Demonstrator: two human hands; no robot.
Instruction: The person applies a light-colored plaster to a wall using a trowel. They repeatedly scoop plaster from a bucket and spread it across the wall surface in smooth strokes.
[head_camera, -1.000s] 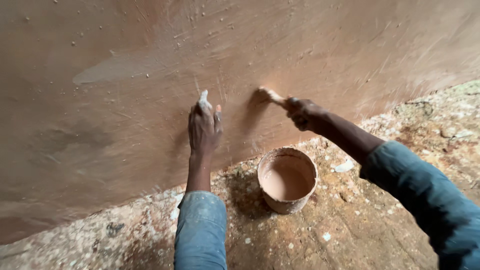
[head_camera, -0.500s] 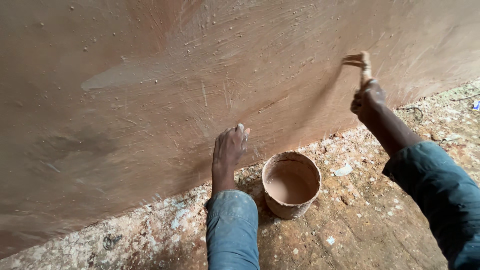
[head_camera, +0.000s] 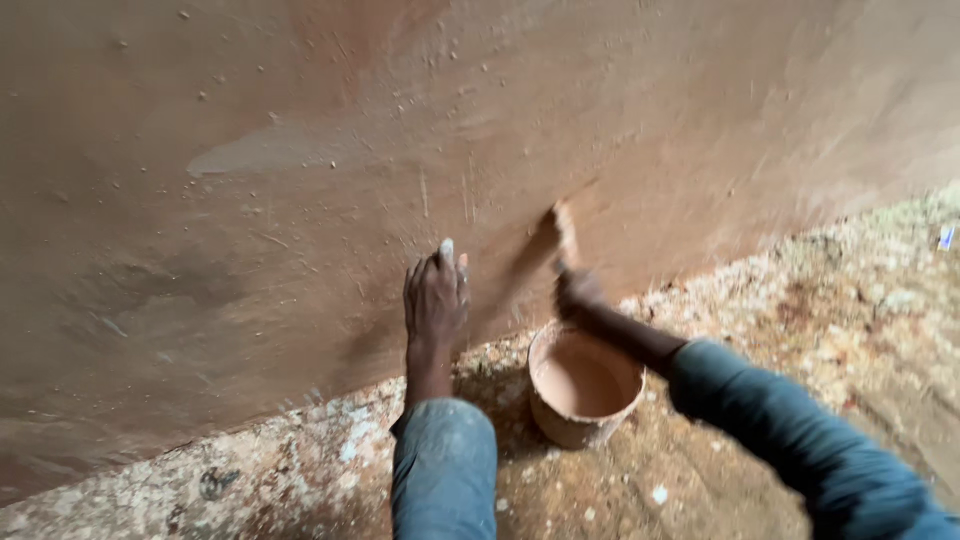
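Observation:
My left hand rests flat on the brown plastered wall, fingers pointing up, holding nothing. To its right, my right hand is blurred and grips a paint brush whose bristles touch the wall. Just below the right hand stands a small round bucket of pale brown paint on the floor, close to the wall's foot. Both arms wear blue denim sleeves.
The floor is rough and speckled with white and brown splashes, and it slopes up to the right along the wall. A lighter grey patch shows on the wall at upper left.
My right hand with the brush has swung from high on the right down and left, near the bucket. My left hand stays flat on the wall.

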